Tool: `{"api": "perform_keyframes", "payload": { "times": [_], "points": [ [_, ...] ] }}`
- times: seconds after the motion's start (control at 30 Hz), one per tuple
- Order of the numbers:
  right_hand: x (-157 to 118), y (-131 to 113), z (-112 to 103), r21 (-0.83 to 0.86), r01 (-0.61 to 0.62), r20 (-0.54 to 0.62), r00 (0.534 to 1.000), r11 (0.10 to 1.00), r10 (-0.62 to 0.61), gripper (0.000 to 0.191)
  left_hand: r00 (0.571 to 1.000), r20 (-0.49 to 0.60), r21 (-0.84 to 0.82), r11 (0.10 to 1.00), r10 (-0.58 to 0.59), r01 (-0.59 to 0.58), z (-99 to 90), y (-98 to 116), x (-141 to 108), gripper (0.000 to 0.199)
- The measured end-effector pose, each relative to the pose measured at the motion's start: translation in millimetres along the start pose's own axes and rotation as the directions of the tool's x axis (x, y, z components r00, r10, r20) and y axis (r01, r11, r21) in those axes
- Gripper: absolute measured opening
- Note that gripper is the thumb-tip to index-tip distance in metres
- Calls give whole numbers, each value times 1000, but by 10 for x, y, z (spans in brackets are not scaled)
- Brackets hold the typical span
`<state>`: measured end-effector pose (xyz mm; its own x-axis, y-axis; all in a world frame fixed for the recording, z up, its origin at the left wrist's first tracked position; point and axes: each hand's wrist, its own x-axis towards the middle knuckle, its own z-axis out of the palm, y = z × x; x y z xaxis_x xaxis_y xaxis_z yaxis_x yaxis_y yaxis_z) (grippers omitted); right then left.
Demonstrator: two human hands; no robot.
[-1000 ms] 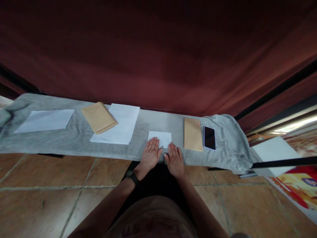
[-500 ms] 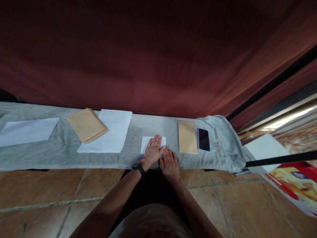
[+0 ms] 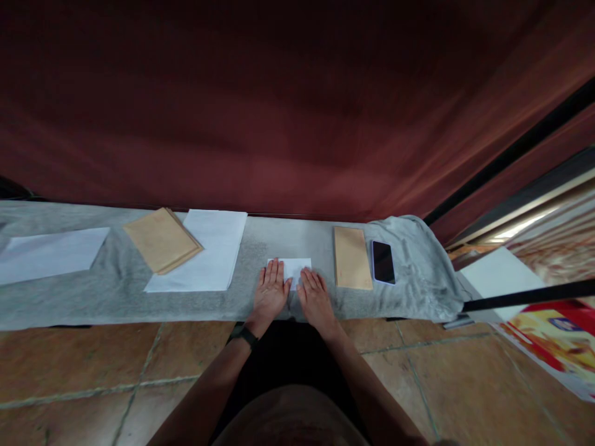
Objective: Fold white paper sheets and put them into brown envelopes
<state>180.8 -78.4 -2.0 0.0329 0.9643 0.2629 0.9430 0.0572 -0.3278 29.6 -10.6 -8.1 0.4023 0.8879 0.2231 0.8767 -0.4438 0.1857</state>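
Observation:
A small white folded paper (image 3: pixel 294 267) lies on the grey cloth (image 3: pixel 279 235) in front of me. My left hand (image 3: pixel 270 294), with a dark band on its wrist, rests flat over the paper's left part, fingers stretched out. My right hand (image 3: pixel 316 300) lies flat at the paper's right edge, its fingertips touching it. Neither hand grasps anything. Part of the paper is hidden under the hands. To the right of my right hand lies a brown envelope (image 3: pixel 352 257).
A phone (image 3: pixel 383 262) lies right of the envelope. Further left are a stack of white sheets (image 3: pixel 211 251), brown envelopes (image 3: pixel 162 240) partly on it, and another white sheet (image 3: pixel 56 253). A dark red curtain (image 3: pixel 279 124) hangs behind. A black bar (image 3: pixel 530 296) crosses at right.
My left hand has moved left and down across the small paper, baring its middle. My right hand has shifted slightly up, onto the paper's right edge.

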Motion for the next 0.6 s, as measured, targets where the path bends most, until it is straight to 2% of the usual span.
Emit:
{"api": "perform_keyframes", "payload": {
  "times": [0.17,0.37,0.6],
  "points": [
    [258,9,153,-29,19,17,1000,999,-18,48,1000,28,11,1000,2,-3,-6,8,15,63],
    [296,159,270,-89,22,-35,999,996,-26,50,999,50,20,1000,-16,15,-26,25,22,65],
    [354,270,284,-132,-6,-83,997,991,-5,51,998,59,25,999,-23,21,-26,31,27,66]
  ]
}}
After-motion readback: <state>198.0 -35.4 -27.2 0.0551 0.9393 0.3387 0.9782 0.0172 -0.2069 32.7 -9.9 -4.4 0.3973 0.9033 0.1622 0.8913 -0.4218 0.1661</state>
